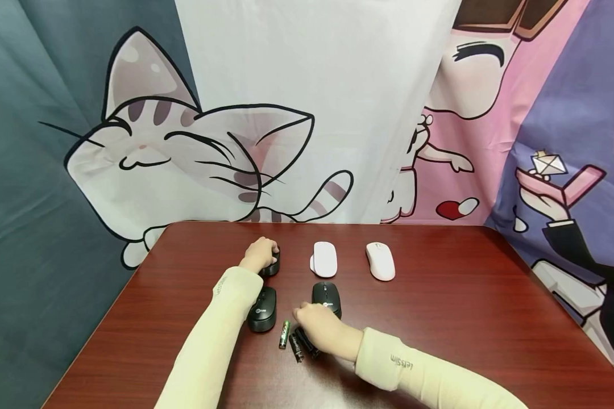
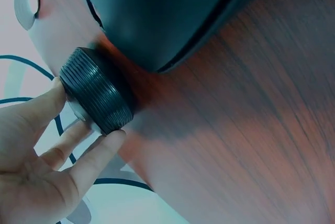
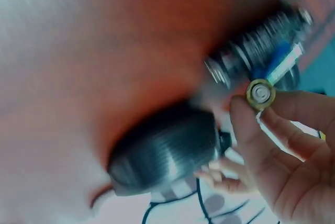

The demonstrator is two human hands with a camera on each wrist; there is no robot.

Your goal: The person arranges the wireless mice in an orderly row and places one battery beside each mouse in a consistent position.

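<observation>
My left hand (image 1: 258,254) grips a black mouse (image 1: 272,267) at the back left of the table. In the left wrist view its thumb and fingers hold the mouse by its ridged side (image 2: 97,90). Between thumb and index finger, my right hand (image 1: 324,329) pinches a battery (image 3: 260,94), its round end facing the right wrist camera. This hand is just in front of a second black mouse (image 1: 326,296), partly covering it. Beneath and beside it lie dark batteries (image 1: 296,347), with a green-topped battery (image 1: 284,335) to their left.
Another black mouse (image 1: 262,310) sits under the left forearm's edge, left of the batteries. Toward the back of the brown table (image 1: 440,318) lie a white mouse (image 1: 325,259) and, farther right, a second white mouse (image 1: 381,261). A printed curtain (image 1: 307,68) hangs behind the table.
</observation>
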